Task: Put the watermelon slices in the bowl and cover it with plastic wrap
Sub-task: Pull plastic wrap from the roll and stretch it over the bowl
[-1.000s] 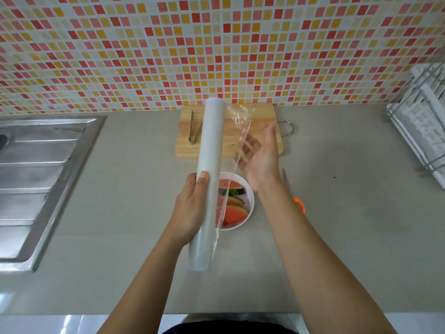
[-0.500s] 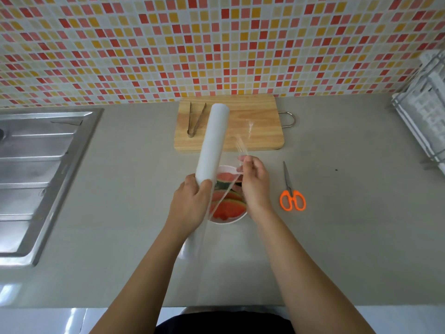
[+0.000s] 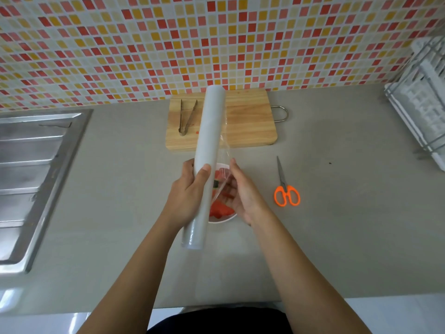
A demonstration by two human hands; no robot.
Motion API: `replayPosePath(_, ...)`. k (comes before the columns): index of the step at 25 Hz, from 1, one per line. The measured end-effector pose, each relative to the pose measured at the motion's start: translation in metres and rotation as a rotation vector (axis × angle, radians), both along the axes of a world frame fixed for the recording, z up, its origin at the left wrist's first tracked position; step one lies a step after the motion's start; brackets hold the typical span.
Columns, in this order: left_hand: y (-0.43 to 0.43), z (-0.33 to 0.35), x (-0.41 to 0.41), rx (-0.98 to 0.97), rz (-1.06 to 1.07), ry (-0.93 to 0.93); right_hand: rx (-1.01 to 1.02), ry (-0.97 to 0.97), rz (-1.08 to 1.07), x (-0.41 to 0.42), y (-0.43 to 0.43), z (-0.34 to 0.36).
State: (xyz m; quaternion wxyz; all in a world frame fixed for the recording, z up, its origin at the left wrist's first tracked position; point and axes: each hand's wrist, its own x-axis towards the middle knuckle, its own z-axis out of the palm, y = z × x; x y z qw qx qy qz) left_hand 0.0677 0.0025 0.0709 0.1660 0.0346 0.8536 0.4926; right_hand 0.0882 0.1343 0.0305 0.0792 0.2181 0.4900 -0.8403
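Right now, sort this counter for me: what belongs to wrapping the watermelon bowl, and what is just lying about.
In the job: plastic wrap roll, gripped by left hand; right hand at its loose film; bowl; watermelon slices; scissors, perhaps for cutting.

Lying about: tongs, cutting board, sink, dish rack.

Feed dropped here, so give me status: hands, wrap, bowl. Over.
Left hand grips plastic wrap roll over bowl. Right hand open, fingers against loose film. Watermelon slices in bowl, not yet covered. Nothing blocking; scissors lie to its right.
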Motion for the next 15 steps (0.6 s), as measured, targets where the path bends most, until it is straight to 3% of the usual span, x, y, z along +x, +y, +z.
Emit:
replayPosePath(3,-0.003,-0.002,-0.003,0.006,0.011,-0.007,0.069,-0.004,-0.076,0.003,-0.017,-0.007)
replayPosePath(6,-0.005,-0.003,-0.004,0.016,0.017,0.003,0.325,0.009,-0.327,0.001,-0.039,-0.012)
replayPosePath(9,-0.003,-0.003,-0.004,0.023,0.040,0.023,0.478,0.028,-0.446,0.000,-0.050,-0.007)
replayPosePath(15,-0.003,-0.002,-0.010,0.044,0.093,0.045,0.659,0.093,-0.368,-0.004,-0.047,0.000)
